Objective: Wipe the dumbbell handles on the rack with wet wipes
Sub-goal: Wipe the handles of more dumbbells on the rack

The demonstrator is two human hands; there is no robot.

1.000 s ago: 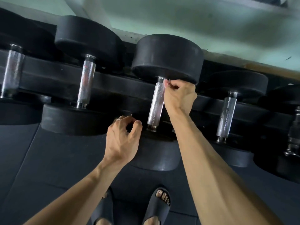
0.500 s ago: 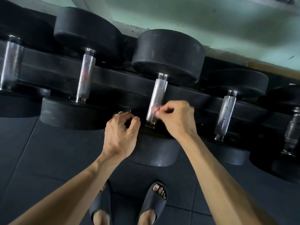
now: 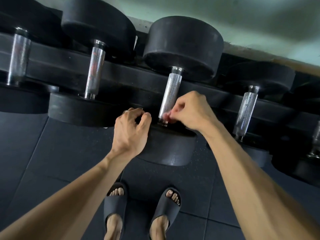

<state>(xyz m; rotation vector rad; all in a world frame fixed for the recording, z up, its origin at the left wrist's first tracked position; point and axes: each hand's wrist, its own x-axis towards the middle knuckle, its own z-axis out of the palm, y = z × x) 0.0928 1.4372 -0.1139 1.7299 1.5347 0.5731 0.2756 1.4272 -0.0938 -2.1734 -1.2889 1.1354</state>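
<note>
The right hand (image 3: 192, 112) is seen at the near end of the middle handle (image 3: 170, 94), its fingertips pinched together against the metal; a wipe cannot be made out between them, though something pale and blurred shows there. The left hand (image 3: 132, 130) is held just beside it, over the near weight (image 3: 166, 148), fingers curled toward the thumb; whether anything is held cannot be told. For this step to be done well, the handle should probably be wrapped fully and rubbed along its whole length, since grime is likely caught in the rough cross-hatched steel. The handles are bright, round bars with smooth collars; the weights are thick, matte black discs, apparently rubber. They are carried across the dark rack (image 3: 131, 73), above a speckled mat floor (image 3: 52, 153).
</note>
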